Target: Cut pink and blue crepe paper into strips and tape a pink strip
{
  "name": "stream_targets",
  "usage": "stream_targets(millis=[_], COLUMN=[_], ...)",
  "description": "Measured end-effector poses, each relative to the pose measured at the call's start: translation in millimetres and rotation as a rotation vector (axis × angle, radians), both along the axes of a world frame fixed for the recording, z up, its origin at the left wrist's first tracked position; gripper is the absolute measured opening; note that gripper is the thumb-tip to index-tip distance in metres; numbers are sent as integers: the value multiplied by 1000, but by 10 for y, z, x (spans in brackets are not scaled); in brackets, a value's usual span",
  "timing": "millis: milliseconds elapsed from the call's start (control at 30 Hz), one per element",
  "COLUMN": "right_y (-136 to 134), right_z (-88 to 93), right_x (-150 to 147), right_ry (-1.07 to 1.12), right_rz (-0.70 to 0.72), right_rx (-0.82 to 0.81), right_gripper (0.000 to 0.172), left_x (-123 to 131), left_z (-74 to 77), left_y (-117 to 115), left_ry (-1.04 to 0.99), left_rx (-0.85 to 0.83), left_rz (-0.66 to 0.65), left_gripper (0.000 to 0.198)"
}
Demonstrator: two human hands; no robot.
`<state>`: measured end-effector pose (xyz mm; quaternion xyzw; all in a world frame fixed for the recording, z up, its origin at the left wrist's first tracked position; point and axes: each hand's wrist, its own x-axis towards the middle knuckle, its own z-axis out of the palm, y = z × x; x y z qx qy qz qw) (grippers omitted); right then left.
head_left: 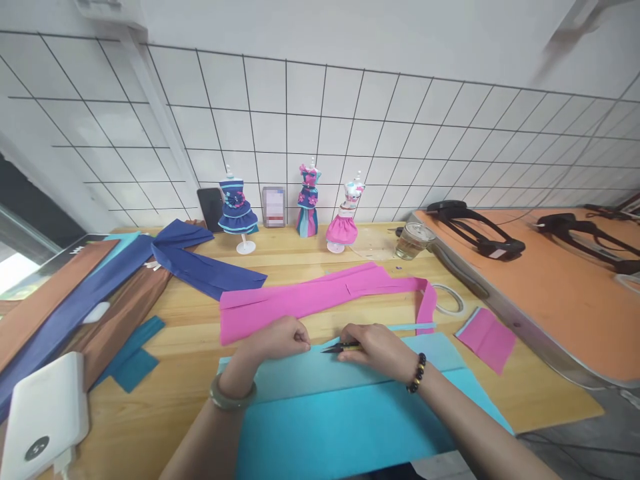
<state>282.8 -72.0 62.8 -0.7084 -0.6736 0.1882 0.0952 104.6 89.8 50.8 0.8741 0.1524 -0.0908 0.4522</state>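
Note:
A blue sheet (pixel 345 423), cloth or crepe paper, lies in front of me with its paler far part folded over. My left hand (pixel 283 339) is closed at its far edge, thumb and fingers pinched on that edge. Small dark-bladed scissors (pixel 334 348) sit in my right hand (pixel 377 348), which is wrapped round their handles. Their tips point left along the sheet's far edge, towards my left fingers. A narrow blue strip (pixel 413 327) sticks out to the right behind my right hand. The handles are mostly hidden by my fingers.
Beyond my hands lies a long pink piece (pixel 300 301). Three small dressed mannequins (pixel 239 212) stand near the tiled wall. A glass (pixel 414 240), a tape roll (pixel 450 300) and a pink scrap (pixel 487 339) are to the right. Navy fabric (pixel 210 268) and a white power bank (pixel 45 413) lie left.

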Motion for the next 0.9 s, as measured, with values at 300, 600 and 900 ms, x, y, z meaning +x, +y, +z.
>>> stream_targets(millis=[300, 600, 900], right_y=[36, 116, 164], right_z=[21, -6, -36], right_x=[-62, -133, -162], right_ry=[-14, -51, -83], right_rz=[-22, 12, 45], right_rx=[-6, 13, 34], right_gripper=[38, 39, 38], left_x=[-1, 0, -3], left_z=[22, 7, 2], left_y=[-1, -2, 6], left_ry=[11, 5, -3], left_rx=[-8, -21, -25], left_rz=[18, 10, -1], left_gripper=[16, 17, 16])
